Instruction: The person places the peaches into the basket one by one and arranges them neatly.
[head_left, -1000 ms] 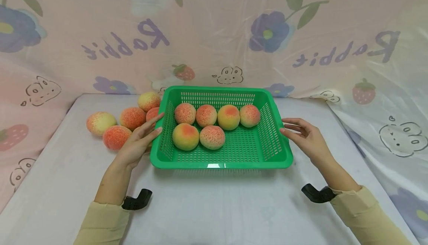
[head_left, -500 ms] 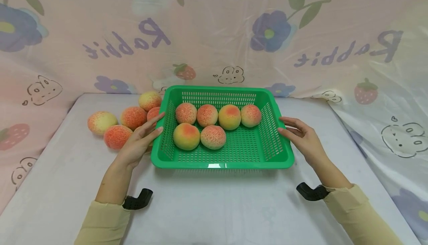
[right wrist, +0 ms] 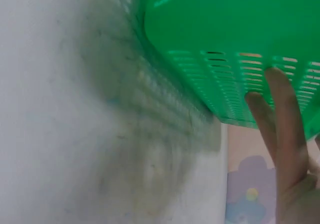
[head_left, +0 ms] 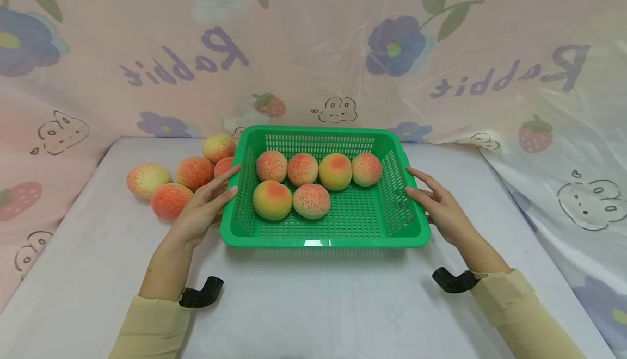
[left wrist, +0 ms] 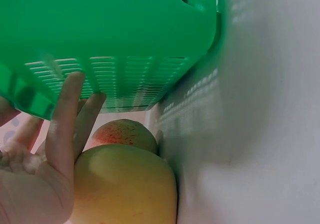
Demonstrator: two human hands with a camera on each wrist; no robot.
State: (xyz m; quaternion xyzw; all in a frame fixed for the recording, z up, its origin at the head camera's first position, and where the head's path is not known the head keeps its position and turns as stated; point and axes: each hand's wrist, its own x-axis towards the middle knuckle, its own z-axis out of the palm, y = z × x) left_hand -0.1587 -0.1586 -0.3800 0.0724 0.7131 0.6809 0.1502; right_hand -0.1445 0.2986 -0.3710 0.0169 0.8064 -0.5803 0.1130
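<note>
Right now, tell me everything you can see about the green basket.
The green basket is a shallow rectangular tray of glossy plastic, with slotted walls, a perforated floor and a rolled rim. It sits flat on the white table, a little behind the middle. Six peaches lie inside: four in a back row, two in front. The left hand rests straight fingers against its left wall, and the right hand touches its right wall. More peaches lie outside, by its left side.

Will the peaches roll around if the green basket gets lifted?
Probably. The six peaches are round and sit loose on the flat floor of the green basket, so a tilt would likely roll them. Its walls should keep them in.
</note>
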